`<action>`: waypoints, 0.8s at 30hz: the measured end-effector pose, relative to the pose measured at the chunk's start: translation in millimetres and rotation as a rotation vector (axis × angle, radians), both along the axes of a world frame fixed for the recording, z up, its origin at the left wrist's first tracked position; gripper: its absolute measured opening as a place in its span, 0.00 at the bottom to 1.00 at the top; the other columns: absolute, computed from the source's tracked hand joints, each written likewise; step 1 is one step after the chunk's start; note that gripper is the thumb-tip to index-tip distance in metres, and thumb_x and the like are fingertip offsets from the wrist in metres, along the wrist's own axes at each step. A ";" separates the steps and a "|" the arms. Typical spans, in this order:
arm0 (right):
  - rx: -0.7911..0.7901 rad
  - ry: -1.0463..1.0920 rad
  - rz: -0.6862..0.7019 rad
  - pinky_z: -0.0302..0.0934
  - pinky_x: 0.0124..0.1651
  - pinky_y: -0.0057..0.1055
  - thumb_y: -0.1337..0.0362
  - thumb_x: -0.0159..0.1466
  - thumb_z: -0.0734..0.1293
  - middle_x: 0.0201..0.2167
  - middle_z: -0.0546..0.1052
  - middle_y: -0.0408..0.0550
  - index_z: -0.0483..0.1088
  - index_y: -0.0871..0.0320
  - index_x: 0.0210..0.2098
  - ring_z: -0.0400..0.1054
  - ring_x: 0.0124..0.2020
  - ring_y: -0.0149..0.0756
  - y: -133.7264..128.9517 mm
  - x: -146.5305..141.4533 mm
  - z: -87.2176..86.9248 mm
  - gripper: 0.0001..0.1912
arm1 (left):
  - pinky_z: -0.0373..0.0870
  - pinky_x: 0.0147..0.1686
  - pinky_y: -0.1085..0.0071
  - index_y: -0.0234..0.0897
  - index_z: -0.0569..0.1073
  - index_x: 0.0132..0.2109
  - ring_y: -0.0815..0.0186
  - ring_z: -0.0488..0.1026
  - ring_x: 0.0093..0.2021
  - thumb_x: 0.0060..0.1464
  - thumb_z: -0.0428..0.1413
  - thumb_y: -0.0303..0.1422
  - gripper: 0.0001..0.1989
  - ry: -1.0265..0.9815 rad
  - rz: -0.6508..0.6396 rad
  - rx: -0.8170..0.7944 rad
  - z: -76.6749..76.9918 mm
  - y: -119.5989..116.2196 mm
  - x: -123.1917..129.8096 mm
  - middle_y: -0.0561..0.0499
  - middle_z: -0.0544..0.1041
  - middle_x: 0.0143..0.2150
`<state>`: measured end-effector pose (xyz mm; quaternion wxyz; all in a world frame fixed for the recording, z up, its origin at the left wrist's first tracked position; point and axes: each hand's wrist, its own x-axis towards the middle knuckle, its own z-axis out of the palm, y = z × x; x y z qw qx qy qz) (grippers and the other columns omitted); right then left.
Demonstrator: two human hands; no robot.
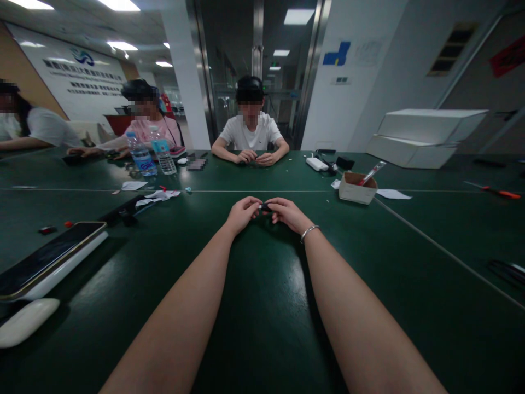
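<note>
Both my hands meet over the middle of the dark green table (262, 306). Between their fingertips is a small black object (264, 207) with a silvery part at its left side. My left hand (244, 213) pinches the silvery end, its fingers closed. My right hand (289, 213), with a silver bracelet at the wrist, pinches the black end between thumb and fingers. The object is too small to identify.
A phone (51, 257) on a white block and a white mouse (28, 323) lie at left. Bottles (163, 150) stand beyond. A small box (357, 189), white boxes (426, 137) and a screwdriver (500, 191) are at right. People sit across and at far left.
</note>
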<state>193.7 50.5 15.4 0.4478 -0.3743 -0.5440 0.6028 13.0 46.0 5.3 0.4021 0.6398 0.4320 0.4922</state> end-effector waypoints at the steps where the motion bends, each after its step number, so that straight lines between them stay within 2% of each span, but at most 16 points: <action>1: -0.002 0.000 -0.001 0.66 0.21 0.19 0.73 0.63 0.66 0.26 0.78 0.46 0.72 0.62 0.39 0.65 0.17 0.22 -0.1 -0.1 0.3 0.05 | 0.62 0.24 0.76 0.35 0.75 0.40 0.72 0.66 0.24 0.55 0.53 0.38 0.11 0.004 -0.012 0.000 -0.7 0.6 0.0 0.53 0.71 0.25; 4: -0.004 0.003 -0.008 0.67 0.21 0.20 0.73 0.63 0.66 0.26 0.78 0.46 0.72 0.62 0.39 0.65 0.16 0.22 0.0 -0.4 0.7 0.05 | 0.62 0.24 0.76 0.35 0.74 0.40 0.72 0.66 0.23 0.57 0.52 0.40 0.13 0.000 0.012 -0.001 -2.2 1.8 0.1 0.53 0.71 0.25; 8: -0.014 0.001 -0.010 0.67 0.21 0.20 0.72 0.63 0.66 0.26 0.78 0.46 0.72 0.62 0.39 0.65 0.17 0.22 0.9 0.0 0.0 0.05 | 0.63 0.25 0.76 0.35 0.74 0.43 0.73 0.68 0.24 0.51 0.58 0.33 0.11 -0.005 0.045 0.011 0.1 -0.9 0.7 0.53 0.73 0.31; 11: -0.011 -0.001 -0.012 0.67 0.21 0.20 0.72 0.63 0.66 0.26 0.78 0.47 0.72 0.62 0.38 0.65 0.17 0.22 1.5 0.5 -0.7 0.04 | 0.62 0.24 0.76 0.34 0.74 0.41 0.73 0.66 0.22 0.51 0.57 0.31 0.09 -0.017 0.006 0.029 1.9 -2.2 1.8 0.54 0.71 0.25; 15: -0.012 0.000 -0.008 0.67 0.22 0.20 0.72 0.63 0.65 0.26 0.78 0.47 0.72 0.62 0.38 0.65 0.17 0.22 2.1 0.6 -0.9 0.05 | 0.61 0.22 0.77 0.34 0.71 0.39 0.73 0.65 0.19 0.57 0.53 0.36 0.09 -0.053 -0.020 0.017 0.1 0.3 2.9 0.56 0.69 0.20; 17: -0.018 -0.001 -0.012 0.67 0.22 0.20 0.72 0.63 0.65 0.26 0.78 0.47 0.72 0.62 0.39 0.65 0.17 0.22 2.3 0.4 -0.7 0.05 | 0.61 0.22 0.77 0.35 0.69 0.39 0.72 0.67 0.19 0.58 0.52 0.37 0.09 -0.059 -0.017 -0.020 -0.4 0.8 3.0 0.55 0.70 0.20; 20: -0.024 0.002 -0.020 0.67 0.21 0.20 0.72 0.64 0.65 0.26 0.78 0.47 0.72 0.62 0.38 0.66 0.17 0.23 2.1 0.0 -0.3 0.05 | 0.63 0.23 0.76 0.36 0.66 0.40 0.70 0.71 0.21 0.56 0.53 0.33 0.06 -0.078 -0.024 -0.084 1.1 -1.7 2.7 0.54 0.74 0.22; 24: -0.019 0.008 -0.029 0.67 0.22 0.20 0.72 0.63 0.65 0.25 0.78 0.47 0.71 0.62 0.38 0.66 0.17 0.23 1.0 -0.4 0.0 0.04 | 0.65 0.26 0.76 0.36 0.65 0.39 0.69 0.74 0.24 0.53 0.55 0.30 0.07 -0.060 -0.027 -0.092 2.7 -4.7 2.2 0.53 0.76 0.25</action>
